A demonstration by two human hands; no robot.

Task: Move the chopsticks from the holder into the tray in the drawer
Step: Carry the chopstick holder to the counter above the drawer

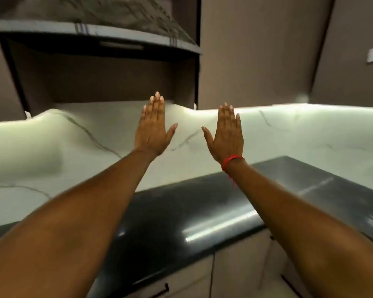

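Observation:
Both arms stretch forward over a dark countertop (181, 211). My left hand (152, 127) is held flat with fingers together and thumb out, holding nothing. My right hand (226, 134) is held the same way beside it, a red thread band (232, 161) on its wrist. No chopsticks, holder, tray or open drawer show in the head view. The picture is blurred.
A white marble backsplash (52, 151) runs behind the counter, lit from above. A dark range hood (95, 37) hangs at upper left, brown wall cabinets (256, 50) at upper right. Pale cabinet fronts (235, 267) with dark handles (159, 292) sit below the counter edge.

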